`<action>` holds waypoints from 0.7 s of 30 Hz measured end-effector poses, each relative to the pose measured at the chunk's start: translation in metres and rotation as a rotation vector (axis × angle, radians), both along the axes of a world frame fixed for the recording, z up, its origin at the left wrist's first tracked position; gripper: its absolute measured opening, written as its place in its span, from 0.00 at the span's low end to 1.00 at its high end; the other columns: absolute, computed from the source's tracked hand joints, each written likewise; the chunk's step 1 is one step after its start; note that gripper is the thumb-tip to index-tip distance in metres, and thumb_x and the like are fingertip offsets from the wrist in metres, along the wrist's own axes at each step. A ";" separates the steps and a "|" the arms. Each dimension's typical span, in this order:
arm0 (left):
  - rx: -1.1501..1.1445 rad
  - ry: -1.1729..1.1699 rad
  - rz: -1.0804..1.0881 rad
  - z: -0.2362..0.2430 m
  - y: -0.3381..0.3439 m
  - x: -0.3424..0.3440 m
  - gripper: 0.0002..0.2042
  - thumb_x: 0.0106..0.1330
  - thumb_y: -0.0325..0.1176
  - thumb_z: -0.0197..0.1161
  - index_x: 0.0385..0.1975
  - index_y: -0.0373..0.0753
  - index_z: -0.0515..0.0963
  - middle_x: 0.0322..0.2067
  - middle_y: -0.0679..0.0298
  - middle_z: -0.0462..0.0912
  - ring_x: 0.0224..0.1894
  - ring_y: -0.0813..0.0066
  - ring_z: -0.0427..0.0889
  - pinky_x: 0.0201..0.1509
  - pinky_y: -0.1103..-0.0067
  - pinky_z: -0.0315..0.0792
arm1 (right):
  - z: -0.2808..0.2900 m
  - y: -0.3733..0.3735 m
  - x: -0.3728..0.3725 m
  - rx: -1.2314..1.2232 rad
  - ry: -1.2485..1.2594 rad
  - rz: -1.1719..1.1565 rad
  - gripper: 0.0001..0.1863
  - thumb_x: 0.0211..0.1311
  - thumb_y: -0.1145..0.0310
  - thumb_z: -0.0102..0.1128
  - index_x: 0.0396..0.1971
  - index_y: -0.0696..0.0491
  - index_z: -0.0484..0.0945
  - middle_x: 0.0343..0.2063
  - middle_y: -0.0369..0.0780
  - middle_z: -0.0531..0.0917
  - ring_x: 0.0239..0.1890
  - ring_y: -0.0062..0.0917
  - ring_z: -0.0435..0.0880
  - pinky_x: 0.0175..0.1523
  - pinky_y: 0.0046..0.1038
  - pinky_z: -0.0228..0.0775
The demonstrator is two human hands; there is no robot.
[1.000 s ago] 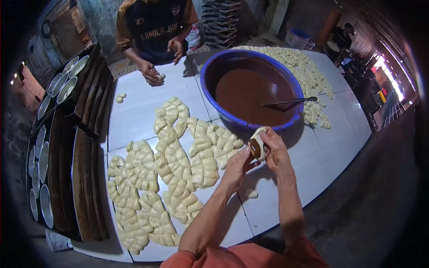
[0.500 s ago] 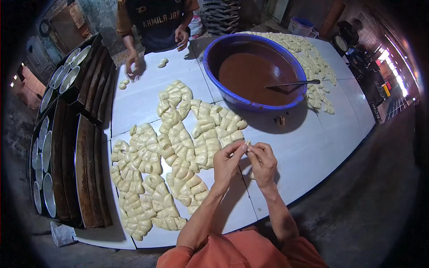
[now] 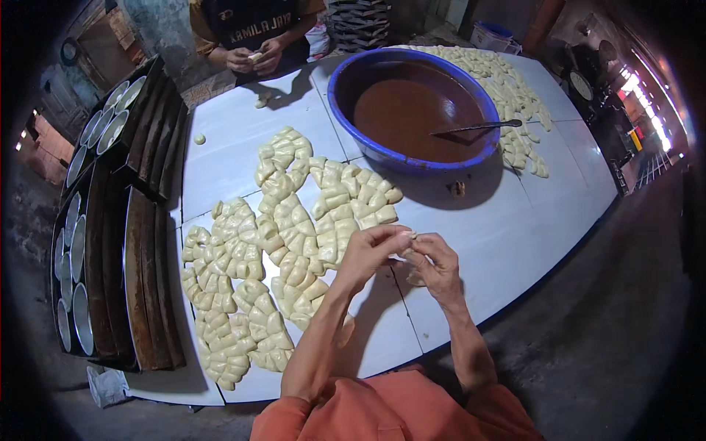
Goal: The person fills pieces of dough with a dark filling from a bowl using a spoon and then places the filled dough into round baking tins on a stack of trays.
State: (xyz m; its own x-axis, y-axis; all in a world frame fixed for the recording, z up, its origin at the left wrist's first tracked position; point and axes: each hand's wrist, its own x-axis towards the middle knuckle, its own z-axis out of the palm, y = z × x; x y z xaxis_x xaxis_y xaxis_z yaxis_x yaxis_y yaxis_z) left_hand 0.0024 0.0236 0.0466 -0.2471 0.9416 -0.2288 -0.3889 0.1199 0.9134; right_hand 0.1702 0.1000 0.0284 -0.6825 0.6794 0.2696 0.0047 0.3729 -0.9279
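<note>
Fingers (image 3: 399, 239) of your left hand (image 3: 368, 257) and right hand (image 3: 437, 275) pinch together on a pale dough piece (image 3: 412, 235), mostly hidden, held above the tabletop (image 3: 529, 242) inward from its near edge; this one looks unfinished. Much seems left: cream-coloured dough lumps (image 3: 287, 224) crowd the tabletop's left half toward the near-left corner, and plentiful brown paste (image 3: 401, 110) fills the blue basin (image 3: 426, 166) by the far edge. Unclear whether any lumps are filled.
</note>
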 end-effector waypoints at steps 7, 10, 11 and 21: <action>0.140 -0.039 -0.046 -0.011 -0.004 0.005 0.11 0.69 0.34 0.62 0.46 0.35 0.81 0.37 0.63 0.84 0.37 0.78 0.83 0.38 0.80 0.80 | -0.013 -0.019 -0.025 0.014 0.351 -0.282 0.14 0.58 0.73 0.69 0.42 0.56 0.77 0.43 0.41 0.76 0.37 0.23 0.78 0.37 0.24 0.73; 0.137 -0.072 -0.071 -0.014 -0.005 0.019 0.12 0.70 0.34 0.60 0.49 0.36 0.80 0.39 0.65 0.83 0.38 0.82 0.80 0.38 0.81 0.80 | -0.024 -0.009 -0.015 0.267 0.162 -0.380 0.14 0.57 0.74 0.69 0.42 0.55 0.76 0.37 0.40 0.79 0.30 0.23 0.78 0.34 0.26 0.73; 0.148 -0.098 -0.056 -0.017 -0.006 0.024 0.13 0.71 0.34 0.60 0.50 0.36 0.79 0.40 0.66 0.83 0.39 0.83 0.80 0.39 0.81 0.79 | -0.023 -0.007 -0.014 0.351 0.108 -0.430 0.12 0.58 0.74 0.69 0.40 0.55 0.77 0.35 0.40 0.80 0.29 0.24 0.78 0.33 0.27 0.73; -0.037 0.012 -0.028 -0.037 -0.002 0.032 0.16 0.71 0.40 0.60 0.42 0.30 0.79 0.32 0.64 0.83 0.28 0.82 0.80 0.31 0.84 0.75 | -0.004 -0.007 0.019 0.207 -0.102 -0.239 0.13 0.60 0.68 0.67 0.42 0.58 0.81 0.37 0.43 0.83 0.34 0.27 0.82 0.39 0.27 0.76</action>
